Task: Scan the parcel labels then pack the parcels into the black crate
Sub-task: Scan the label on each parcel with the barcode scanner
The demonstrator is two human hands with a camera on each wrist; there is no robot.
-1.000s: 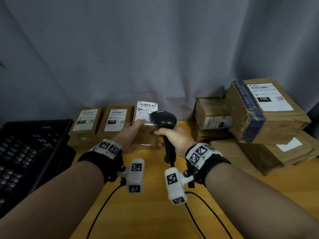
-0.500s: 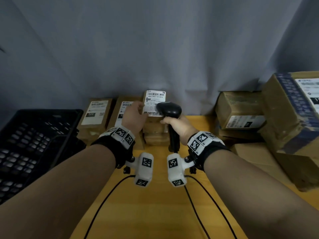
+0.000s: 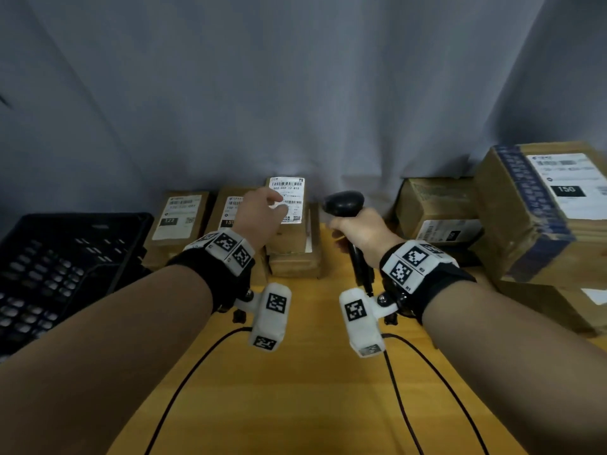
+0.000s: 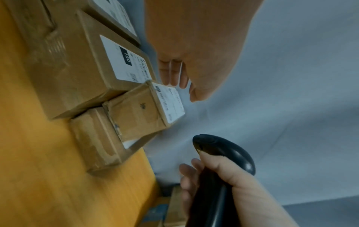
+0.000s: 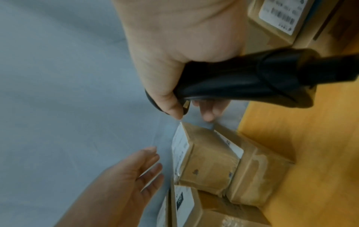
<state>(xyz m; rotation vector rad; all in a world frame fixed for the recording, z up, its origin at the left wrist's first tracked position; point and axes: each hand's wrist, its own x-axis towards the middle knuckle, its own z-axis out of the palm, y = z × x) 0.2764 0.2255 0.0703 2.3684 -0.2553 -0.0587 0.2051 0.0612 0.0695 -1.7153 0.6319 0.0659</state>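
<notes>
1. Right hand (image 3: 361,234) wraps the handle of the glossy black pistol-shaped barcode scanner (image 3: 345,203), domed head up.
2. Left hand (image 3: 259,215), fingers loose and holding nothing, hovers just before the white label of the small brown cardboard parcel (image 3: 289,231); contact unclear.
3. That parcel stands on another taped carton on the yellow wooden table (image 3: 312,389).
4. Black perforated plastic crate (image 3: 65,257) sits left of the left hand.

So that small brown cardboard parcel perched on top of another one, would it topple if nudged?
Probably. The small brown cardboard parcel stands taller than wide on a lower box, so a nudge near its top could tip it. Its taped cardboard looks stiff, and it seems light for its size. The left hand hovers beside it.
</notes>
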